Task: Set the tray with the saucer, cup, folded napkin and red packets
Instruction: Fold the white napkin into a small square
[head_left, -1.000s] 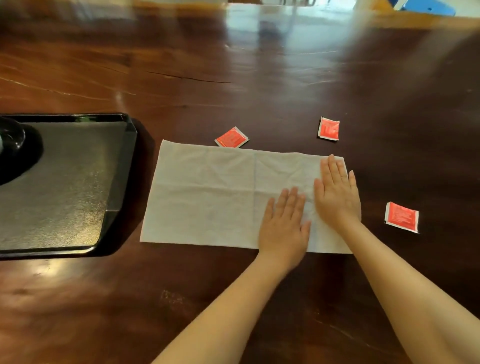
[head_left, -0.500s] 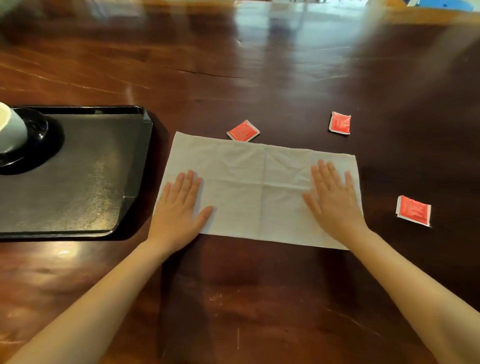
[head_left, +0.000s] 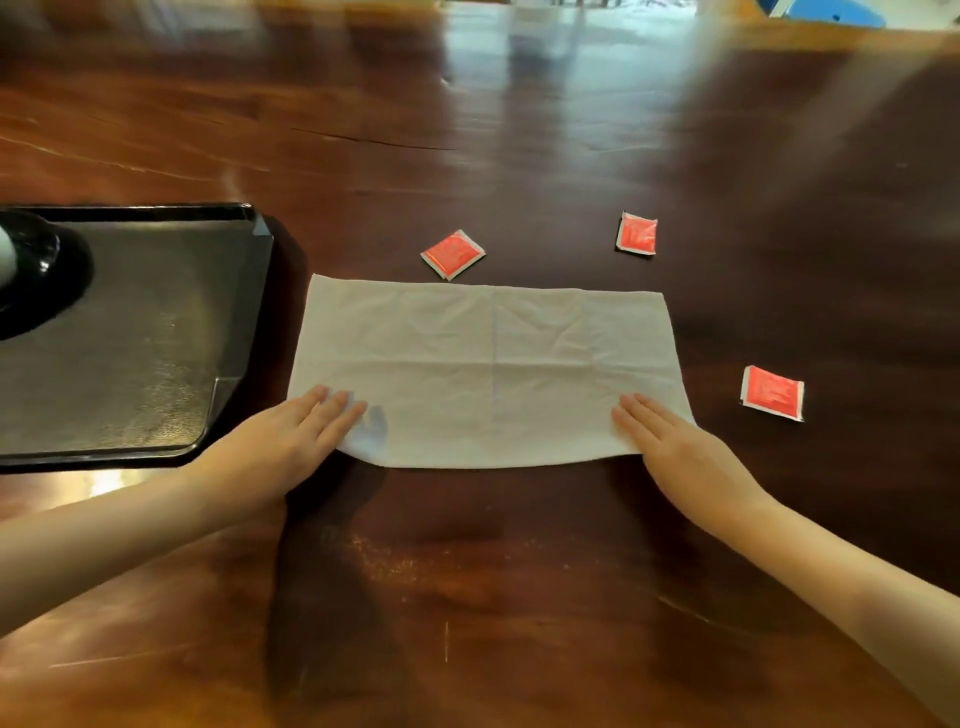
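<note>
A white napkin (head_left: 488, 364) lies spread in a wide rectangle on the dark wooden table. My left hand (head_left: 280, 447) pinches its near left corner, fingers on top and the thumb showing as a shadow beneath the cloth. At the near right corner my right hand (head_left: 675, 452) has its fingers on top and its thumb hidden under the edge. The near edge is slightly raised. Three red packets lie around the napkin: one behind it (head_left: 452, 254), one at the back right (head_left: 637, 234), one to the right (head_left: 772, 392). The black tray (head_left: 156, 364) at the left holds a black saucer (head_left: 52, 275) with a white cup (head_left: 4, 260), mostly cut off.
The wooden table (head_left: 467, 597) stretches far back and toward me. The tray's right rim is close to the napkin's left edge. A blue object (head_left: 831, 10) shows at the far right top.
Both hands slid from the middle of the napkin toward me to its near corners. The near edge has lifted a little.
</note>
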